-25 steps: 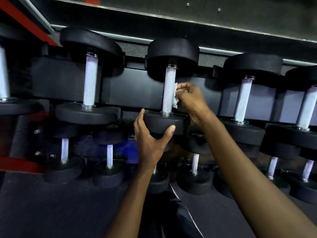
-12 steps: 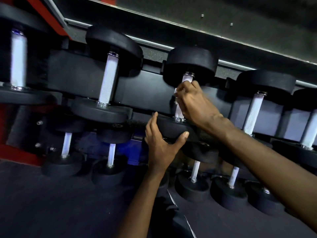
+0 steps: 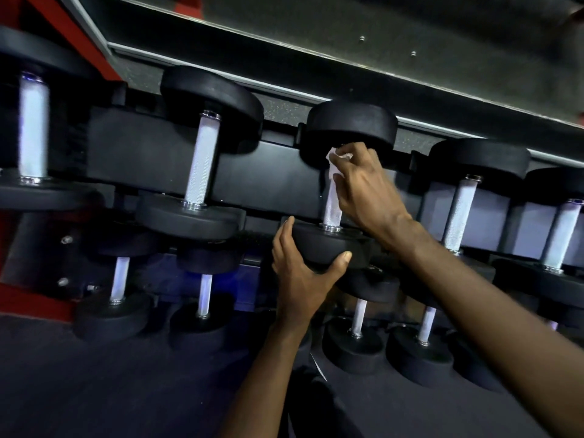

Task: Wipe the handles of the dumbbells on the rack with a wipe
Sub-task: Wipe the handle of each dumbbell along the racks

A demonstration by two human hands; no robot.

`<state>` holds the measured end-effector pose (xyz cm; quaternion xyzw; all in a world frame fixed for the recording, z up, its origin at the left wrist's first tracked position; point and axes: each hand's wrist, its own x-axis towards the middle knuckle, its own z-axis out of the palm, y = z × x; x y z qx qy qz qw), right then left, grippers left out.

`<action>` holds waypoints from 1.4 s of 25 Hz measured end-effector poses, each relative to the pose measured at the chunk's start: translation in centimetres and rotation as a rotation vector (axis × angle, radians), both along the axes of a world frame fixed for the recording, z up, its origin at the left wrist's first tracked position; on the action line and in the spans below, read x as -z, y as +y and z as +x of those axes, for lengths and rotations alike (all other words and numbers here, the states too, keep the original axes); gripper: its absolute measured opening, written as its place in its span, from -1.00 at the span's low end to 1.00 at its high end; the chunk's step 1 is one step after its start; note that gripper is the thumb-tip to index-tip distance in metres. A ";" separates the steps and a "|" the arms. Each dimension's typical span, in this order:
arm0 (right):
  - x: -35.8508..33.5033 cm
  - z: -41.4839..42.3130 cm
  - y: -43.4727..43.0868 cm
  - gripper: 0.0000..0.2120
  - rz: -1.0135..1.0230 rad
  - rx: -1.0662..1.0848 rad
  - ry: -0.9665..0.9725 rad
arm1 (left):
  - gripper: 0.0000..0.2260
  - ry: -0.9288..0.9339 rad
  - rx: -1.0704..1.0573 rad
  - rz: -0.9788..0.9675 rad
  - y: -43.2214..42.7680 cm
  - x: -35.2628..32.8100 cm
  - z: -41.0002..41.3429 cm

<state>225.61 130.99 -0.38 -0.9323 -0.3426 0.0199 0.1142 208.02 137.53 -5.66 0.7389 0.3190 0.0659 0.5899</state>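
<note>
Dark floor (image 3: 94, 390), grey panel (image 3: 316, 30) — red beam (image 3: 72, 42)

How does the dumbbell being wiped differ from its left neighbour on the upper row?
The wiped dumbbell has its handle partly hidden by the right hand and wipe; the left neighbour shows its handle fully. The left hand grips the wiped one's near head; the neighbour is untouched. Both have black heads and silver handles.
</note>
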 end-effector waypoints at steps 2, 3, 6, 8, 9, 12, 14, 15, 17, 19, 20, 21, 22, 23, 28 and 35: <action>0.2 -1.5 0.1 -0.65 0.185 0.143 0.076 | -0.04 -0.009 0.001 0.010 0.1 0.1 0.1; 0.5 -2.2 0.2 -0.65 0.296 0.226 0.116 | -0.04 -0.009 0.003 0.013 0.1 0.0 0.1; 1.7 -2.5 0.6 -0.73 0.592 0.520 0.307 | -0.03 0.000 0.004 0.030 0.1 -0.2 0.2; 2.4 -1.4 1.4 -0.84 0.827 0.758 0.544 | -0.04 -0.011 -0.005 0.039 0.0 -0.1 0.1; 2.3 -0.7 1.8 -0.90 0.966 0.852 0.699 | -0.04 -0.018 -0.008 0.045 0.0 0.1 0.2; 2.4 0.7 1.9 -0.77 1.120 0.807 1.080 | -0.03 -0.035 -0.013 0.036 -0.2 0.8 0.2; 2.6 0.9 1.2 -0.71 1.146 0.790 1.231 | -0.03 -0.048 -0.023 0.030 -0.2 0.8 0.0; 2.5 1.0 0.8 -0.72 1.177 0.832 1.285 | -0.03 -0.052 -0.026 0.033 -0.3 0.6 0.0; 2.6 1.8 0.4 -0.74 1.277 0.870 1.400 | -0.04 -0.060 -0.023 0.048 -0.2 0.4 0.1; 2.7 2.1 0.2 -0.70 1.365 0.905 1.584 | -0.05 -0.048 -0.021 0.067 -0.2 0.4 0.2; 2.7 2.1 -0.1 -0.68 1.371 0.890 1.663 | -0.06 -0.043 -0.020 0.071 -0.1 0.4 0.1; 2.6 2.1 -0.5 -0.67 1.323 0.882 1.680 | -0.07 -0.040 -0.019 0.072 -0.2 0.3 0.0; 2.4 2.0 -0.9 -0.64 1.263 0.853 1.689 | -0.08 -0.039 -0.019 0.074 -0.2 0.1 0.1; 2.3 2.0 -1.3 -0.63 1.205 0.836 1.671 | -0.08 -0.039 -0.020 0.075 -0.2 0.1 0.1; 2.9 0.8 -1.6 -0.59 1.041 0.840 1.647 | -0.09 -0.042 -0.026 0.055 -0.2 0.5 0.1; 2.3 -0.8 -2.1 -0.77 0.644 0.806 1.347 | -0.10 -0.037 -0.026 0.042 -0.3 0.4 0.0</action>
